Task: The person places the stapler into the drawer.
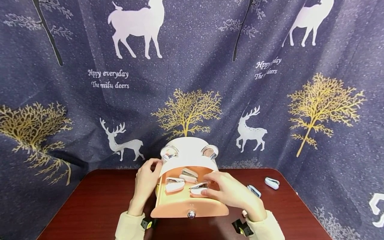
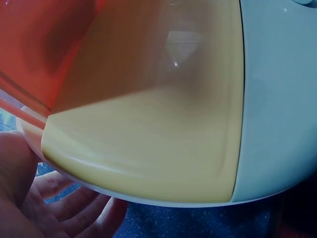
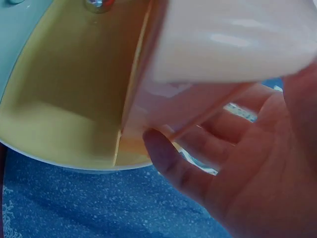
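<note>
A rounded white drawer box (image 1: 189,150) stands upright with its orange top drawer (image 1: 189,209) pulled out. Three small pale staplers lie inside: a left stapler (image 1: 175,186), a back stapler (image 1: 188,177) and a front-right stapler (image 1: 197,190). My right hand (image 1: 229,189) reaches over the drawer's right wall and pinches the front-right stapler by its right end, thumb on its base. At the box's left side, my left hand (image 1: 146,180) holds on, its fingers (image 2: 79,206) curved behind the back edge. A yellow drawer (image 2: 143,144) below stays closed in both wrist views.
Two more staplers, one light-blue stapler (image 1: 254,190) and one white-blue stapler (image 1: 272,183), lie on the dark red table (image 1: 90,203) to the right. Patterned cloth (image 1: 192,66) hangs right behind the box. A shiny knob (image 1: 191,214) juts from the drawer front.
</note>
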Available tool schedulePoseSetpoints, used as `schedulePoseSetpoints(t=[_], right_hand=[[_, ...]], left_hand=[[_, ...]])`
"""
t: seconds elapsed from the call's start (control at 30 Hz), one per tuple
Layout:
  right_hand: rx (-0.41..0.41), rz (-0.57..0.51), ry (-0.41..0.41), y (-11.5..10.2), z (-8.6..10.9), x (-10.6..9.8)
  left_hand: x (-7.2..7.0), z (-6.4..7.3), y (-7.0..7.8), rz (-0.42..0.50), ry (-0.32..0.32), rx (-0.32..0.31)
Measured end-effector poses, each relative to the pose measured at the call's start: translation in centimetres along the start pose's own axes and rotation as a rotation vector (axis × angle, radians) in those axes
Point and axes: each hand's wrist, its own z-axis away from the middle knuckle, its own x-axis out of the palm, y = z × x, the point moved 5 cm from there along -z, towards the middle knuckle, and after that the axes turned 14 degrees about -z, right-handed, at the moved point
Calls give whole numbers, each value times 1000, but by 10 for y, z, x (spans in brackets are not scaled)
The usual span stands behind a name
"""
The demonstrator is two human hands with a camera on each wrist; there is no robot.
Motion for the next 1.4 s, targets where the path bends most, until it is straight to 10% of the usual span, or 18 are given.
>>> schedulePoseSetpoints(t=[0.7, 1.13, 1.4], right_hand=[[-243, 146, 389, -51, 47, -13], [-509, 88, 376, -70, 51, 15], [-456, 164, 286, -70, 45, 45]], left_hand=[[-1, -1, -2, -1, 1, -12], [-1, 0, 0, 7, -3, -4], [1, -1, 0, 5, -9, -7]])
